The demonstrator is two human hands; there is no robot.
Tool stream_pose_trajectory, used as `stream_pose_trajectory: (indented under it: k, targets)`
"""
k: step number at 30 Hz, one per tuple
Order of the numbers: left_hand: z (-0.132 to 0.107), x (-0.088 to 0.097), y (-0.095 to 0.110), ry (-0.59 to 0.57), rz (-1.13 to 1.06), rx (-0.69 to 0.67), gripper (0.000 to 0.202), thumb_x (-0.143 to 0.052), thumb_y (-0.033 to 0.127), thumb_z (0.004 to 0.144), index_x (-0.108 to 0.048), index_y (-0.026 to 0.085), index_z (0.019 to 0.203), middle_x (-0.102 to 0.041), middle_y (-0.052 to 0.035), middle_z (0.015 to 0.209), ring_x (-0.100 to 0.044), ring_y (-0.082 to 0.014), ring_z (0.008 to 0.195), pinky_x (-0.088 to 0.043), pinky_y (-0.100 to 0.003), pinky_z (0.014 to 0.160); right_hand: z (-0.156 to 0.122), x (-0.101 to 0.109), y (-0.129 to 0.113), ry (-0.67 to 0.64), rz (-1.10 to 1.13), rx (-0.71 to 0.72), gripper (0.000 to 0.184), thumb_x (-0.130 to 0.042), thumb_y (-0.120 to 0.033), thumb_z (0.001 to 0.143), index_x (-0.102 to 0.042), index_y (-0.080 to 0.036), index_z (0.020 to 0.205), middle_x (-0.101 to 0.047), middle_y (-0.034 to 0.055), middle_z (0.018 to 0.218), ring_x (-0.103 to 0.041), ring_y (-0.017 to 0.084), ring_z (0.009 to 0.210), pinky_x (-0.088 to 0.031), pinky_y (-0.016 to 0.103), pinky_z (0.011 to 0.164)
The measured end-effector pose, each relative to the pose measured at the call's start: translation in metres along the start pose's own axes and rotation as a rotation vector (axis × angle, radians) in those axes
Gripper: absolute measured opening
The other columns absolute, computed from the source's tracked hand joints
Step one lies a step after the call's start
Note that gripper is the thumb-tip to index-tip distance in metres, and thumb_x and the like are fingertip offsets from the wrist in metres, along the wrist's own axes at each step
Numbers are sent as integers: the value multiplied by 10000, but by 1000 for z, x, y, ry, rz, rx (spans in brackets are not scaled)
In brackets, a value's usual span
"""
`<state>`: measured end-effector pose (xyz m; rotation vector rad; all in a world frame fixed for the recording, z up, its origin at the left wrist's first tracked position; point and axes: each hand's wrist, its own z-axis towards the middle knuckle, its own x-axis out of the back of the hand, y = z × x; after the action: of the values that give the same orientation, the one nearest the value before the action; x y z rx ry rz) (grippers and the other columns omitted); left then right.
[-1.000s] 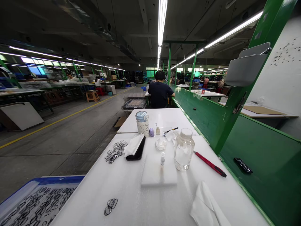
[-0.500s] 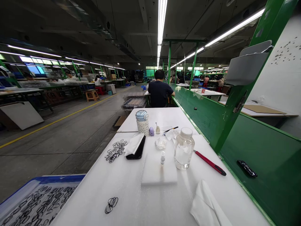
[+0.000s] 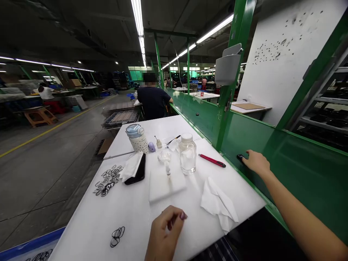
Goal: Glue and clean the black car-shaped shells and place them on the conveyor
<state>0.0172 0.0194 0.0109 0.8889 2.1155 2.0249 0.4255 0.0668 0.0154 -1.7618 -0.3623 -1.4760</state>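
Observation:
My right hand (image 3: 255, 162) reaches out to the green partition on the right. Its curled fingers grip the near end of a small glossy black object (image 3: 240, 157) there, partly covered by the hand. Low over the near part of the white table is my left hand (image 3: 166, 229), thumb and fingertips pinched together; whether anything is between them I cannot make out. A few black rings (image 3: 117, 236) lie to its left. Beyond it a small vial (image 3: 168, 169) stands on a white foam pad (image 3: 160, 192). To its right lies a crumpled white cloth (image 3: 217, 203).
A clear jar (image 3: 187, 157), a red pen (image 3: 212, 160), a lidded cup (image 3: 137, 139) and a black phone (image 3: 138, 172) under tissue are on the table. Several black rings (image 3: 108, 179) lie at left. A blue-rimmed tray (image 3: 32, 241) sits lower left. A person (image 3: 152, 99) sits ahead.
Both hands have come into view, the right one reaching the black object on the partition. The view has turned to the right. The things on the table look unmoved.

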Motion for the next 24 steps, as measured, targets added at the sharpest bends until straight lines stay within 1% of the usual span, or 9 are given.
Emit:
stream_pose_trajectory:
  k: [3,6,10,13,16,18,19,22,24]
  targets:
    - [9,-8,2,197,82,-57,358,-453,497,922,-605,208,777,-585,-38,768,-538,-212,765,-436,-300,692,21,-21,1,6,-86,-44,471,-611,-328,867,-533,-124,1284,-636,171,1142,-625,282,1006,-526,455,826]
    - [4,-15,3,177,186,-119,304,-476,429,914,-620,203,770,-598,-41,763,-567,-209,765,-418,-277,622,22,-28,12,28,-102,-39,477,-627,-343,853,-550,-121,1268,-653,173,1082,-638,281,973,-526,439,796]
    - [-2,-19,5,158,262,-131,199,-502,309,889,-648,208,800,-643,-48,831,-597,-216,833,-461,-300,691,16,-16,17,91,-8,-32,566,-672,-321,758,-570,-60,1250,-680,240,953,-649,402,927,-514,467,705]
    - [0,-20,2,175,293,-138,168,-572,242,819,-675,213,949,-665,-56,937,-609,-238,929,-490,-353,815,-15,-9,2,219,120,2,569,-614,-363,781,-520,-93,1274,-684,202,1016,-646,385,946,-522,499,782]
    - [3,-20,-5,207,305,-146,497,-627,213,753,-572,221,1247,-629,-81,1169,-581,-264,1095,-474,-405,949,-84,-18,-32,275,303,287,516,-588,-368,798,-463,-226,1279,-657,87,1137,-640,247,1013,-510,370,926]
    - [5,-20,-10,230,312,-191,659,-616,182,732,-455,224,1370,-549,-94,1328,-522,-273,1213,-435,-430,1028,-136,-30,-60,-22,538,844,492,-629,-298,768,-502,-227,1238,-659,89,1092,-637,249,976,-512,389,912]
    - [5,-20,-12,233,319,-219,690,-593,154,723,-426,219,1390,-518,-97,1371,-502,-273,1244,-418,-438,1052,-157,-35,-74,-215,566,1018,498,-627,-245,754,-510,-229,1238,-653,88,1091,-630,243,978,-527,375,872]
    - [5,-21,-15,209,347,-255,656,-515,84,708,-463,187,1354,-556,-105,1326,-541,-265,1194,-440,-437,1029,-188,-40,-111,-590,507,1180,369,-589,-110,713,-632,-238,1056,-675,47,974,-624,224,921,-524,349,794]
    - [4,-23,-15,221,356,-215,582,-498,80,740,-511,179,1313,-610,-102,1218,-585,-256,1111,-479,-421,969,-182,-36,-130,-597,547,1096,216,-596,-160,769,-661,-230,962,-692,33,905,-638,212,865,-516,348,781]
